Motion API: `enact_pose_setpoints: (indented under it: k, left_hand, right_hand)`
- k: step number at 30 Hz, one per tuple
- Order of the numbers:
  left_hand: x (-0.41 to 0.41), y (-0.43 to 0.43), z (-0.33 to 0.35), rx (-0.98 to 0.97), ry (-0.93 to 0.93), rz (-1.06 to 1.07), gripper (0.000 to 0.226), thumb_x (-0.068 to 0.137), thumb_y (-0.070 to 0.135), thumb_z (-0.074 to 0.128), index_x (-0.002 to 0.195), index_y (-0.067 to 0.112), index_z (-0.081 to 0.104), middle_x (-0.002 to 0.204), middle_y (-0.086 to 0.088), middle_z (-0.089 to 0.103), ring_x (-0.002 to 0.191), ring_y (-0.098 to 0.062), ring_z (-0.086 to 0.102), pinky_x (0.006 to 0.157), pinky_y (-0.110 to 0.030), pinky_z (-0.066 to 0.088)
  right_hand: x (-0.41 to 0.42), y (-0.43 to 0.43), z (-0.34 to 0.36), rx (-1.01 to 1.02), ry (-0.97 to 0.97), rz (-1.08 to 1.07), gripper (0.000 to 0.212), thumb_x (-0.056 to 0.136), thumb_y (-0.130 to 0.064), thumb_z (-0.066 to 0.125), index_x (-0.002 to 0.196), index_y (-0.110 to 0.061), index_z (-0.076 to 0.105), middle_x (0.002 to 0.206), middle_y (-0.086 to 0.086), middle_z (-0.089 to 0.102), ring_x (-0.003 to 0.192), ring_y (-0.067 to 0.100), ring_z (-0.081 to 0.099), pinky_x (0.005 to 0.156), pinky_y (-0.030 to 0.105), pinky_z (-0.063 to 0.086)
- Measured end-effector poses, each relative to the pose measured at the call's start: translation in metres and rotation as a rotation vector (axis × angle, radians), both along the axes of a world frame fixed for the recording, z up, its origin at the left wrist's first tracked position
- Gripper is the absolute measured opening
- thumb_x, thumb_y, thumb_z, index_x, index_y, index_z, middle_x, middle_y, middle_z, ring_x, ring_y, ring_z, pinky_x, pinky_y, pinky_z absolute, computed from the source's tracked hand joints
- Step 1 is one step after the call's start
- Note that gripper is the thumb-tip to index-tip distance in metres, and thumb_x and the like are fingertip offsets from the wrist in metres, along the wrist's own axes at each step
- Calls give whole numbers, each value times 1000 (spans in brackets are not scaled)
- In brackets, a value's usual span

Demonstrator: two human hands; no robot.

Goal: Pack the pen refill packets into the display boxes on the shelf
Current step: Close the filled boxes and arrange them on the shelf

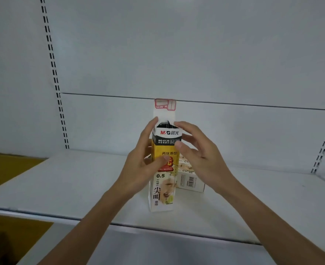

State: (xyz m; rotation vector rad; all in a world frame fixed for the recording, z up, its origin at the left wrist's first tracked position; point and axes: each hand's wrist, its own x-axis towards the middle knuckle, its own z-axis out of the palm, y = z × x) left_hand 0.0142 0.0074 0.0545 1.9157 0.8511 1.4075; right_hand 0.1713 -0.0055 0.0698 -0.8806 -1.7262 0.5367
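A tall, narrow display box [162, 180] stands upright on the white shelf [62, 188], its front yellow above and white below, printed with "M&G", "0.5" and large black characters. Its top is open, the white flap [164, 109] with red outlines standing straight up, and dark refill packets [164, 124] show just inside the mouth. A second box [190, 178] of the same print lies on its side just behind and to the right, barcode end facing forward.

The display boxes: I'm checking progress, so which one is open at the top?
The upright box between both hands, its top flap raised with dark contents showing. The other box lies on its side behind it, to the right.
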Motion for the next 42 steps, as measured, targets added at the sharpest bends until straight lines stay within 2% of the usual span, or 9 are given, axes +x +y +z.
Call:
enact_pose_setpoints:
  k: [4, 9, 11, 15, 19, 22, 27, 36, 42]
  left_hand:
    - [-5, 7, 6, 10, 65, 8, 67, 79, 3, 65, 112, 52, 33, 103, 8, 59, 93, -15, 64, 76, -32, 58]
    - [-5, 14, 5, 28, 83, 26, 65, 79, 7, 66, 111, 54, 33, 102, 9, 60, 93, -14, 64, 72, -26, 57]
    - [-3, 13, 0, 29, 70, 30, 70, 82, 12, 63, 118, 59, 26, 104, 15, 60, 96, -8, 63, 73, -22, 56]
    - [1, 9, -9, 13, 56, 36, 69, 82, 31, 55, 122, 61, 8, 105, 30, 55, 94, 13, 57, 69, -8, 49]
    - [2, 10, -14, 22, 54, 46, 69, 88, 23, 53, 121, 60, 6, 103, 33, 51, 87, 20, 56, 63, -2, 45]
    - [4, 9, -16, 35, 62, 55, 68, 89, 21, 52, 120, 61, 5, 103, 35, 48, 86, 21, 55, 63, -2, 44]
    - [5, 10, -17, 39, 86, 66, 67, 90, 20, 51, 119, 60, 6, 101, 37, 45, 85, 23, 54, 61, -1, 43]
    - [2, 11, -15, 22, 98, 67, 70, 89, 19, 54, 120, 59, 7, 97, 34, 49, 83, 21, 55, 61, -1, 44]
    - [1, 10, -14, 24, 89, 54, 75, 88, 20, 55, 121, 61, 2, 98, 34, 51, 83, 17, 58, 61, -3, 45]
  right_hand:
    - [-6, 10, 7, 0, 148, 47, 14, 94, -26, 49, 99, -27, 62, 112, -16, 62, 110, 10, 59, 88, 29, 53]
    - [-13, 20, 20, -79, 347, 83, 16, 89, -11, 56, 74, -14, 62, 97, -6, 64, 85, 7, 65, 72, 25, 52]
    - [-12, 24, 23, -85, 384, 96, 18, 87, -5, 57, 71, -11, 61, 89, -6, 65, 86, 10, 65, 72, 26, 53]
    - [-10, 29, 23, -18, 322, 48, 14, 86, 0, 58, 75, -9, 55, 95, 0, 63, 103, 25, 62, 75, 27, 54]
    - [-6, 25, 31, 85, 191, 57, 20, 78, -13, 59, 93, -26, 56, 94, -7, 64, 99, 12, 62, 80, 29, 55]
    - [-4, 21, 36, 90, 46, 61, 29, 80, -22, 60, 106, -34, 59, 101, -12, 64, 102, 4, 58, 81, 22, 53]
    - [-8, 21, 38, 102, 43, 12, 14, 85, -17, 65, 89, -29, 69, 98, -10, 66, 99, 6, 61, 77, 22, 53]
    - [-9, 20, 42, 193, -56, -21, 17, 86, -15, 62, 90, -31, 68, 95, -13, 63, 95, -3, 57, 67, 16, 54]
    - [-7, 19, 45, 267, -135, -86, 16, 87, -15, 62, 94, -28, 67, 93, -16, 62, 94, -3, 56, 67, 20, 55]
